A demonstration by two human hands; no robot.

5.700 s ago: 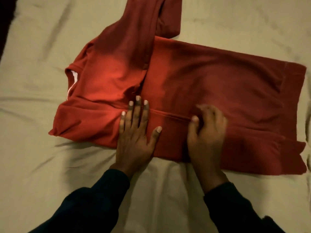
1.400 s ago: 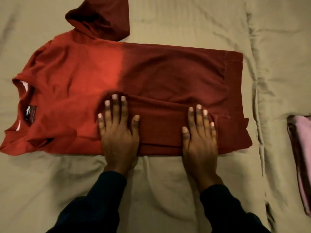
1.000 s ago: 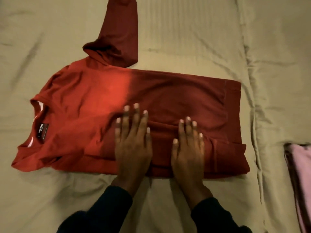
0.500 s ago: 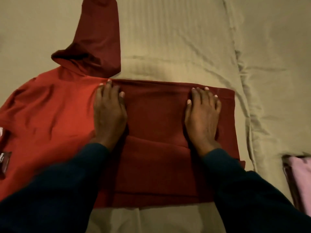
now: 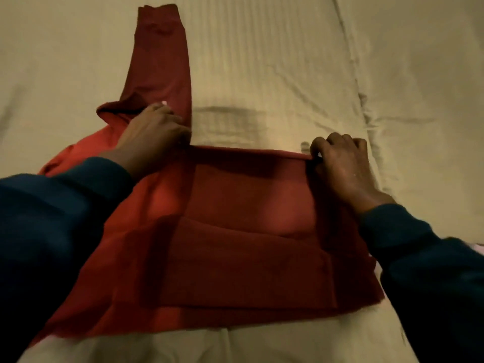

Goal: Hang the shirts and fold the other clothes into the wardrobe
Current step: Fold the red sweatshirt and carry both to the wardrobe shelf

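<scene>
A red long-sleeved sweatshirt (image 5: pixel 235 231) lies across the bed, its near side folded inward over the body. One sleeve (image 5: pixel 159 61) stretches away from me toward the top of the view. My left hand (image 5: pixel 152 134) grips the far edge of the sweatshirt where that sleeve joins the body. My right hand (image 5: pixel 340 158) pinches the far edge near the hem end, and the edge is lifted slightly off the sheet. The collar end is hidden under my left forearm.
A beige bed sheet (image 5: pixel 262 74) covers the whole surface, with a raised wrinkled seam (image 5: pixel 366 113) running down the right side. A sliver of pink cloth (image 5: pixel 479 247) shows at the right edge behind my right sleeve.
Both hands went from pressing flat on the sweatshirt to reaching its far edge and curling round it. The edge has risen a little, and the view has moved closer.
</scene>
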